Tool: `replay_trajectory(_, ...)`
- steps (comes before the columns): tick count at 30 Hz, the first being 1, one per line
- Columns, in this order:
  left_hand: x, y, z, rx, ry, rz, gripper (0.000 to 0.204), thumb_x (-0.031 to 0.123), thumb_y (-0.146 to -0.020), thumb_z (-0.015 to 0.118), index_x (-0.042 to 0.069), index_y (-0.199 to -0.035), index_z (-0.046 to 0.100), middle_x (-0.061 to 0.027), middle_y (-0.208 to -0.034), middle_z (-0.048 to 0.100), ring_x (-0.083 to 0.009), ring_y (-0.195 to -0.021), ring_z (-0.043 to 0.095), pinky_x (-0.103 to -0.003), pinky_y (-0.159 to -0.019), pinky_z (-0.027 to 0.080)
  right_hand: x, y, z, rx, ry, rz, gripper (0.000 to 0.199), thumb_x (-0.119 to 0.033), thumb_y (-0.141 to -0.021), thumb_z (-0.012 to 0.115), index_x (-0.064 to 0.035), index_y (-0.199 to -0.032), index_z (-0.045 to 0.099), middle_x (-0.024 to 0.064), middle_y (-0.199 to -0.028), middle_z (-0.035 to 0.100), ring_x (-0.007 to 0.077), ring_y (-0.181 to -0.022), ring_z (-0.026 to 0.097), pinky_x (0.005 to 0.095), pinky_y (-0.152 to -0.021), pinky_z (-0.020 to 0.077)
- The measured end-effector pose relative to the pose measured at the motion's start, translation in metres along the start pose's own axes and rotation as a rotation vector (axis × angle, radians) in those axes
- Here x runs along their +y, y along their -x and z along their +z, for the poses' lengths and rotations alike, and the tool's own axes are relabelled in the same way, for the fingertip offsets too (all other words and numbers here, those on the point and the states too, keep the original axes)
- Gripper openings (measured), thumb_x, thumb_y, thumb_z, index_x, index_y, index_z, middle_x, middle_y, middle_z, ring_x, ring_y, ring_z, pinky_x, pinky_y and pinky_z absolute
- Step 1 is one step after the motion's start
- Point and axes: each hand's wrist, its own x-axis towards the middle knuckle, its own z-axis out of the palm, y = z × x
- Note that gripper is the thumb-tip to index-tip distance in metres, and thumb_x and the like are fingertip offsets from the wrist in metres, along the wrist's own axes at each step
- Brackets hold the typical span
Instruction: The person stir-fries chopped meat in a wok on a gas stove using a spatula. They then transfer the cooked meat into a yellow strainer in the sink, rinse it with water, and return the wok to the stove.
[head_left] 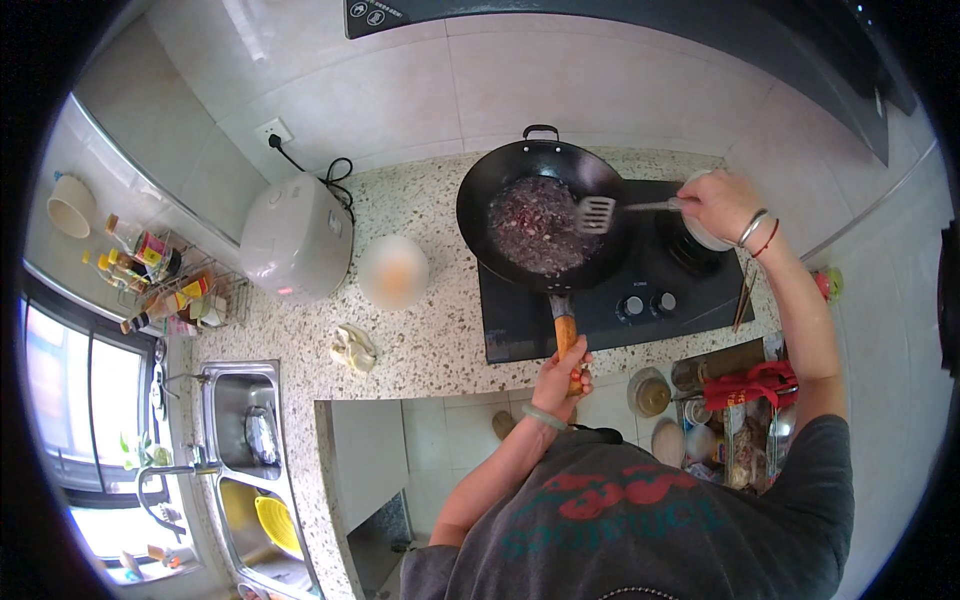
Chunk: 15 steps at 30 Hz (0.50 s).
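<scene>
Now I see the black cooktop (pixel 640 290) on the speckled counter (pixel 420 330), and on it the black wok (pixel 540 215) with dark chopped food. My left hand (pixel 560 375) has its fingers clamped on the wooden wok handle (pixel 566 335). My right hand (pixel 715 205) grips the slotted metal spatula (pixel 597 213), whose blade rests inside the wok.

The single head-worn fisheye view looked steeply down from above the person's shoulders onto the speckled counter (pixel 420 330) and black stove (pixel 640 290), close below.
</scene>
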Motion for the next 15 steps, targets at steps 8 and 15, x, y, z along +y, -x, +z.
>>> replay_trajectory(8,0.000,0.001,0.000,0.002,-0.014,0.004,0.024,0.025,-0.087,0.065,0.011,-0.106,0.058,0.0004,-0.082,0.055,-0.0084,-0.054,0.047,-0.024,-0.047,0.038,-0.002,-0.005,-0.013,-0.302,-0.017,-0.106,0.020,-0.026,-0.077,0.061,-0.0115,-0.086,0.072,0.0114,-0.079,0.068,0.0279,-0.075,0.065,0.0387,-0.068,0.0508)
replay_trajectory(15,0.002,0.003,0.002,0.018,-0.019,0.000,0.024,0.025,-0.086,0.066,0.012,-0.105,0.058,0.0005,-0.082,0.055,-0.0082,-0.054,0.047,-0.024,-0.047,0.038,-0.039,-0.037,0.044,-0.423,-0.562,-0.107,0.032,-0.033,-0.087,0.054,-0.0051,-0.093,0.069,0.0085,-0.058,0.062,0.0190,-0.056,0.059,0.0333,-0.064,0.0472)
